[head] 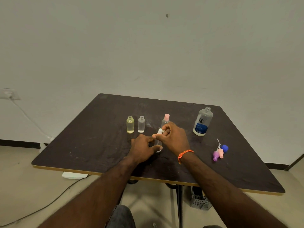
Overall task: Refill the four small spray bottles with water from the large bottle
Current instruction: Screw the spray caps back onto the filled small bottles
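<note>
A: Hands first. Grip?

B: Left hand (144,148) is wrapped round the body of a clear small spray bottle (158,143), standing on the table (98,142) near the middle. Right hand (172,137) is pinched closed on that bottle's white spray top (160,131), thumb and fingers around it. Can't tell if the top is screwed on or loose.

A: Right wrist?

B: Orange bracelet (185,154).

A: Other small bottles?

B: Three, in a row on the far side of the hands. Yellowish bottle (130,125) at the left, uncapped, mostly full of yellowish liquid. Clear bottle (141,124) just to its right, uncapped, with a little liquid at the bottom. Pink-capped bottle (165,120) directly behind the right hand, lower part hidden.

A: Large bottle?

B: Large bottle (202,122) with a blue label, far right, upright, no cap on, well apart from the hands.

A: Loose parts?

B: Near right of the table: purple spray top (215,156), pink spray top (220,153) and blue cap (224,148) clustered, touching or nearly touching. Thin white tubes stick out on the far side.
</note>
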`<state>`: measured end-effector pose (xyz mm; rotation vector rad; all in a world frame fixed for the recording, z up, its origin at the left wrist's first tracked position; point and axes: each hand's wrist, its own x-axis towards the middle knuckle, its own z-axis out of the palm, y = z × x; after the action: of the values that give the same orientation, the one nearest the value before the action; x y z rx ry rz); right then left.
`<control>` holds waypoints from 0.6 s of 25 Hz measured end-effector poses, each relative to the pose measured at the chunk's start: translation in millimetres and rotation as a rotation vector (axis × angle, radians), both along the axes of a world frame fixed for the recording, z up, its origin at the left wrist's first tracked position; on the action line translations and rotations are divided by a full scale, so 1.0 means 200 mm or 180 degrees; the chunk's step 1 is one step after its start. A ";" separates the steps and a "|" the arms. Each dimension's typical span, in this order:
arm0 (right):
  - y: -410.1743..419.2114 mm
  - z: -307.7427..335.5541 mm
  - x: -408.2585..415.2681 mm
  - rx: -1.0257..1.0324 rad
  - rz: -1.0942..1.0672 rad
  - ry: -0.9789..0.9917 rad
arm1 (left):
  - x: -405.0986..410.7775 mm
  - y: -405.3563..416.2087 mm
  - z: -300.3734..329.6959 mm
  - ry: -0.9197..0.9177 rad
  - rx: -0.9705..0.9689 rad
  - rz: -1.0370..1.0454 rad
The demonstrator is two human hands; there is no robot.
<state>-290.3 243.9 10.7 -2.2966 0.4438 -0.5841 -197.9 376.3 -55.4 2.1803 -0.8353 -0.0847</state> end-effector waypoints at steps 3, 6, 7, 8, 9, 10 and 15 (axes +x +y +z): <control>-0.01 0.01 -0.02 0.0257 0.0477 0.0071 | 0.01 0.00 -0.02 0.0048 -0.0046 -0.0026; -0.02 0.03 -0.01 0.0023 0.0341 0.0065 | 0.01 0.00 -0.01 -0.0032 -0.0038 -0.0099; -0.02 0.03 0.00 -0.0043 0.0190 0.0039 | 0.01 0.00 -0.01 -0.0083 -0.0018 -0.0076; -0.02 0.03 0.00 -0.0068 0.0094 0.0058 | 0.01 0.00 -0.01 -0.0099 -0.0008 -0.0043; -0.01 0.03 0.01 -0.0044 0.0098 0.0084 | 0.01 0.00 -0.01 -0.0091 -0.0019 -0.0006; -0.01 0.02 0.01 0.0032 0.0182 0.0085 | 0.01 0.00 -0.01 -0.0054 -0.0036 0.0018; -0.01 -0.01 0.00 0.0074 0.0397 -0.0023 | 0.03 0.00 -0.03 -0.0050 0.0015 -0.0143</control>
<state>-290.0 242.1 8.6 -2.2802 0.2996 -0.5226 -192.7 376.0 -61.0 2.1693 -0.8941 -0.0922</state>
